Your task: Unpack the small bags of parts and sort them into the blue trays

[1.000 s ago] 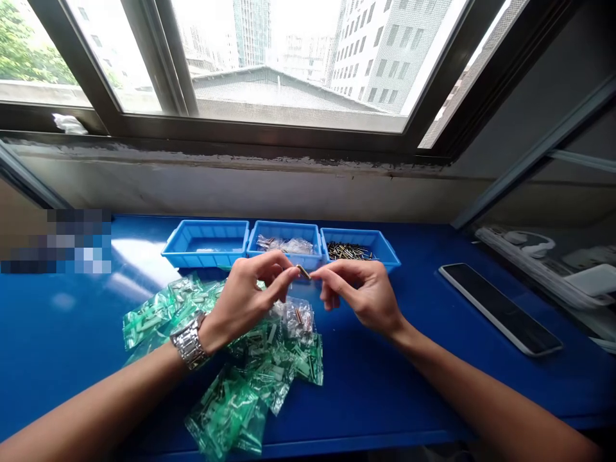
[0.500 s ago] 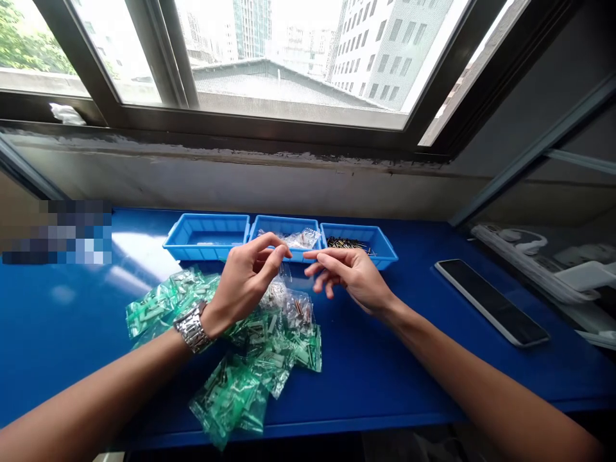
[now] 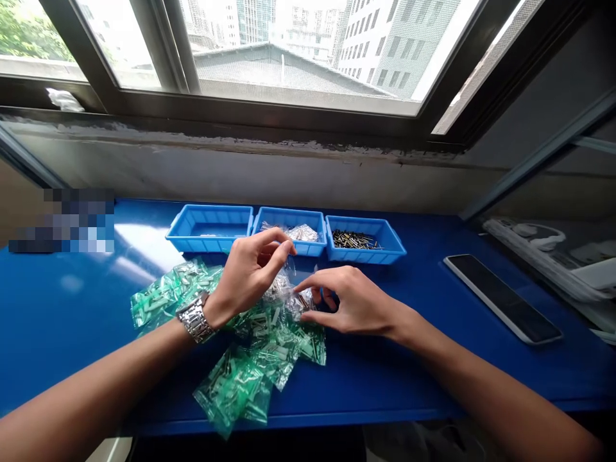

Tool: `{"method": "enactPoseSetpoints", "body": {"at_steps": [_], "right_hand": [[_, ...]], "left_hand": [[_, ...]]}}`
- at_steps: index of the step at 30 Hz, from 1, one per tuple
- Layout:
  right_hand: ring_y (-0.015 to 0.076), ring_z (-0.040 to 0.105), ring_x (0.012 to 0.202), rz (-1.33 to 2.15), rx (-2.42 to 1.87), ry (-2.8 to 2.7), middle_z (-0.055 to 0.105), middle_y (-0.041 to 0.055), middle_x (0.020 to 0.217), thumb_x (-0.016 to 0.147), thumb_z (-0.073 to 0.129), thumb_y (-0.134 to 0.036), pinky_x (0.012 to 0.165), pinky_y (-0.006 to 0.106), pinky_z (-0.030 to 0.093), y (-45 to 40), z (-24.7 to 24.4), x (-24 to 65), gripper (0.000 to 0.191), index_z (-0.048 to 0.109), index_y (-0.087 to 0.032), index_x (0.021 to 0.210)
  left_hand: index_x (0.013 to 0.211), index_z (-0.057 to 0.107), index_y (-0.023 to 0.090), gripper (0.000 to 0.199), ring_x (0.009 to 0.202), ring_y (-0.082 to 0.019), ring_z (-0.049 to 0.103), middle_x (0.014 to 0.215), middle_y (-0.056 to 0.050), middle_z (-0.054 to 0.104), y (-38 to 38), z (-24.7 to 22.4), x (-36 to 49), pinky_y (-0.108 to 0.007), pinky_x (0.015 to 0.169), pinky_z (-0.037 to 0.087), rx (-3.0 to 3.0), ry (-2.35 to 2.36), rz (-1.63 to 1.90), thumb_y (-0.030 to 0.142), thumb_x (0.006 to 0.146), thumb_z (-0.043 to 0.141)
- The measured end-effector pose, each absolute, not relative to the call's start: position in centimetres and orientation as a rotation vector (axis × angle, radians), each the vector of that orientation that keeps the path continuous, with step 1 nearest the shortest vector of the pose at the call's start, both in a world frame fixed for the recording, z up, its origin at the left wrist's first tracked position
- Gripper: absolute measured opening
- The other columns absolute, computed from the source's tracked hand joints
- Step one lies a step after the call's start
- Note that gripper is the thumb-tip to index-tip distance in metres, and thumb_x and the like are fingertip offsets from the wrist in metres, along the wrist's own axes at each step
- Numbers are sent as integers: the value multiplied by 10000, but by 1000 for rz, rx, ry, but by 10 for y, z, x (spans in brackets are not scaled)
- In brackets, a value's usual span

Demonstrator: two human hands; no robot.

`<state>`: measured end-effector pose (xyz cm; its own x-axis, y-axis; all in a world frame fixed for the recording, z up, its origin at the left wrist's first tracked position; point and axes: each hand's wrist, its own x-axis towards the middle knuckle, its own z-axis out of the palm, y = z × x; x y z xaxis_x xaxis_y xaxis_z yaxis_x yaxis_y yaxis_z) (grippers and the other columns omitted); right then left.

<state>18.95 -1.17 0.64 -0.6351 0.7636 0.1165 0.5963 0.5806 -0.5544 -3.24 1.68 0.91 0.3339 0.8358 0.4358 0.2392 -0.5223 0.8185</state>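
My left hand (image 3: 255, 273), with a metal watch at its wrist, pinches thumb and forefinger together on what looks like a small clear plastic bag (image 3: 289, 266). The bag hangs just under the fingertips and is hard to see. My right hand (image 3: 346, 298) has thumb and forefinger spread around a clear bag of copper-coloured pins (image 3: 302, 301), its forefinger at the bag's upper edge. Beneath both hands lies a spread of green-tinted plastic bags (image 3: 262, 324) holding white pieces and metal parts.
Three blue trays stand in a row behind my hands: the left tray (image 3: 209, 240), the middle tray (image 3: 308, 247) with clear bags, and the right tray (image 3: 389, 253) with dark and brass-coloured pins. A phone (image 3: 503, 298) lies at the right on the blue table (image 3: 409, 385).
My right hand has moved down and slightly left, from beside my left fingertips to the bag of copper-coloured pins, and its thumb and forefinger have spread. My left hand keeps its pinch.
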Motion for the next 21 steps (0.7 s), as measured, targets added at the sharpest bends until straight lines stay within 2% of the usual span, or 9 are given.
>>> {"method": "enactPoseSetpoints", "body": {"at_steps": [6,10,13,17,21], "right_hand": [[147,667,622,809,-1107,-2412,769,6,773,864,854,-362,619,264,497,-9,7,195,284,823,-203,1097],[147,693,622,831,-1123,-2278,788,25,766,941,753,-293,574,244,493,-5,6,197,151,841,-196,1017],[135,677,551,869,-1158,-2036,784,39,757,983,689,-316,536,245,505,-2,5,198,207,843,-179,961],[137,682,534,1073,-1133,-1711,753,42,744,970,721,-401,450,222,490,1,4,201,270,838,-166,1031],[134,703,571,1205,-1049,-1581,775,61,839,946,763,-390,434,202,493,2,6,204,286,826,-179,1130]], "left_hand": [[844,678,169,274,478,-81,376,601,28,525,17,11,-32,-235,424,265,1946,939,1163,341,1033,581],[831,671,163,285,482,-82,380,603,22,526,16,12,-32,-229,424,269,1950,925,1159,342,1032,577],[838,667,158,287,478,-77,374,607,19,534,16,12,-31,-218,416,264,1927,923,1151,356,1028,587],[942,660,165,238,465,-77,364,586,33,523,17,11,-31,-203,406,262,1885,972,1113,369,1036,579],[1070,656,174,227,455,-76,370,597,40,535,17,9,-30,-194,403,274,1879,990,1055,390,1027,604]]}}
